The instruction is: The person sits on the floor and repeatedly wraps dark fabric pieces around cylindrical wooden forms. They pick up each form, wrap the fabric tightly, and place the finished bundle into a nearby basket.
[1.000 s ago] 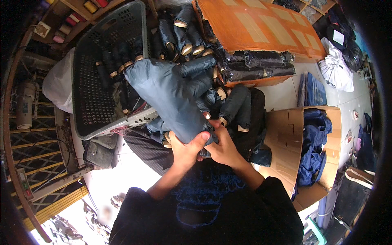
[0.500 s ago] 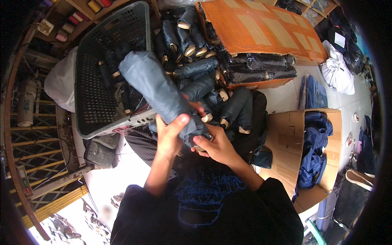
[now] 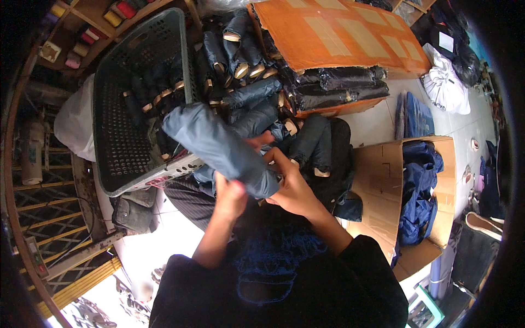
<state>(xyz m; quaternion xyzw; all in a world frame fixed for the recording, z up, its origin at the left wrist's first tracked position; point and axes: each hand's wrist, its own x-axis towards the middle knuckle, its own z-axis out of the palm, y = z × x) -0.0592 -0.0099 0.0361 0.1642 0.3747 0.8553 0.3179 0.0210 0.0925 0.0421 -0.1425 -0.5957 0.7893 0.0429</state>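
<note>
Across my lap lies a thick roll of shiny blue-grey fabric (image 3: 213, 142), tilted with its far end up and to the left. My left hand (image 3: 231, 198) grips it from the near side, its thumb blurred against the fabric and some fingertips showing beyond it. At the near right end, my right hand (image 3: 295, 188) is closed round the roll's end, where its fingers partly hide what they hold. Just beyond my hands lie similar dark rolls with tan ends (image 3: 254, 93), heaped together. Others sit inside a black plastic basket (image 3: 186, 60) at the left.
An orange taped carton (image 3: 328, 38) with black wrapped packs stands at the far side. To my right is an open cardboard box (image 3: 380, 180) holding navy fabric (image 3: 421, 191). A white sack (image 3: 445, 82) lies farther right. A metal lattice gate (image 3: 60, 213) stands at the left.
The roll has turned and dropped lower, its far end now nearer to me. My right hand has shifted up round its end. The view has shifted slightly.
</note>
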